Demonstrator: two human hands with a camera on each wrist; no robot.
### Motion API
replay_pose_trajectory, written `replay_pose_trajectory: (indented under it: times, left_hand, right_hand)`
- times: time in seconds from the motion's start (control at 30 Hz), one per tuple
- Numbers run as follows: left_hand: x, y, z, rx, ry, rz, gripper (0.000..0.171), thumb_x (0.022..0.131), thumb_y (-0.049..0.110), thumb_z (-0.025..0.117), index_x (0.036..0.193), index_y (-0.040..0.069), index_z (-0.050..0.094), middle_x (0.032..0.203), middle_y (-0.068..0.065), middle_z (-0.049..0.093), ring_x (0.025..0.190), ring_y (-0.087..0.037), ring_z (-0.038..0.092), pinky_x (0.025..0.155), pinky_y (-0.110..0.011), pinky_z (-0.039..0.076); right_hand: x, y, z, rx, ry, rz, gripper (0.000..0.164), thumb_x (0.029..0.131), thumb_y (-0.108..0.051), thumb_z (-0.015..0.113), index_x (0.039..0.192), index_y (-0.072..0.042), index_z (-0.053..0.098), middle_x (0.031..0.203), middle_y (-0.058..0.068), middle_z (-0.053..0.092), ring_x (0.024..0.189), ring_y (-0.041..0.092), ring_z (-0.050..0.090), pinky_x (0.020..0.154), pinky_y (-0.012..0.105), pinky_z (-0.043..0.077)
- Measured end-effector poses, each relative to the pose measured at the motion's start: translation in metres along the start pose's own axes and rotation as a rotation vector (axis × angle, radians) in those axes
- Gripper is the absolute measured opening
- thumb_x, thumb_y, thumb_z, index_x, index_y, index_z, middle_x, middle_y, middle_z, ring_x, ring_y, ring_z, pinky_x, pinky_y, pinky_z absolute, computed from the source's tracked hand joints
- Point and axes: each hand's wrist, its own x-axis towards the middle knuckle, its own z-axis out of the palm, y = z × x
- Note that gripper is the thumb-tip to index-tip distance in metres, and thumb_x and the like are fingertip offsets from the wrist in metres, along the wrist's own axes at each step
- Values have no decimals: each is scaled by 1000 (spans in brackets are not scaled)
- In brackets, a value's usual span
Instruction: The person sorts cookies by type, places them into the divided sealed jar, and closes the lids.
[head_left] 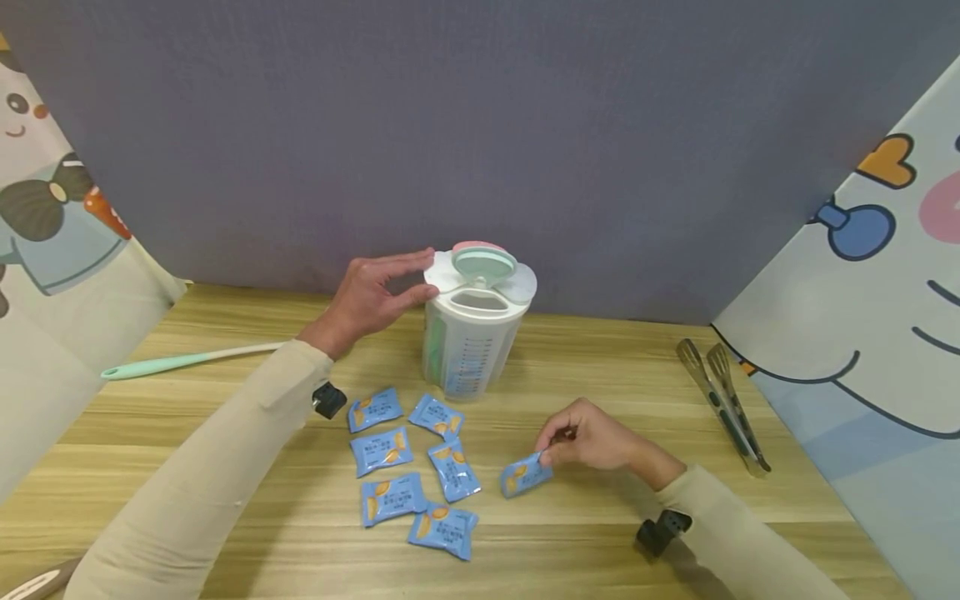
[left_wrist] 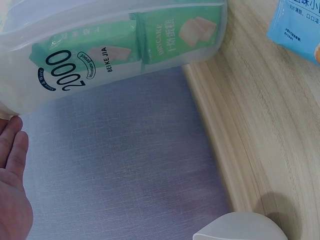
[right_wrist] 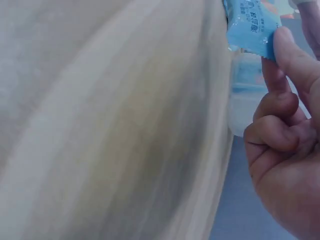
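Note:
My left hand [head_left: 367, 296] touches the left end of a white lid with straight fingertips and thumb. That lid tops a clear storage container [head_left: 480, 354] with a printed scale, and its pale green flap [head_left: 483, 265] is raised. Green snack packets [left_wrist: 182, 35] show through the container wall. Between thumb and forefinger, my right hand [head_left: 588, 437] pinches a blue snack packet [head_left: 527, 475] by its right end, its other fingers curled in the right wrist view. Several similar blue packets [head_left: 393, 498] lie in front of the container.
A long mint-green handle [head_left: 161, 365] lies at the left, partly hidden by my left arm. Metal tongs [head_left: 723, 408] lie at the right. A grey back panel [head_left: 480, 125] and cartoon-printed side panels [head_left: 862, 333] bound the wooden table [head_left: 615, 358].

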Motion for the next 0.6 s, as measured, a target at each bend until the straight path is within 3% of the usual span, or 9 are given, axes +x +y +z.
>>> replay_pose_trajectory:
  times: [0.23, 0.4, 0.6]
  left_hand:
    - [1, 0, 0, -1, 3, 4, 45, 75, 16, 82, 116, 4, 68, 121, -6, 62, 107, -22, 61, 91, -38, 48]
    - [1, 0, -1, 1, 7, 12, 44, 75, 15, 82, 115, 3, 68, 120, -7, 62, 106, -23, 61, 90, -38, 48]
    - [0, 0, -1, -3, 0, 10, 44, 75, 15, 81, 116, 3, 67, 121, -7, 62, 107, -23, 61, 91, -38, 48]
  right_hand:
    - [-1, -13, -15, -93, 168, 19, 12, 81, 6, 70, 84, -6, 72, 79, 1, 69, 61, 6, 54, 48, 21, 44]
    - [1, -22, -21, -122, 302, 50, 8, 83, 7, 68, 85, 0, 71, 80, 4, 69, 65, 14, 61, 52, 28, 51]
    - [9, -40, -25, -175, 470, 50, 4, 84, 8, 66, 86, 6, 69, 80, 2, 69, 59, 8, 54, 47, 22, 44]
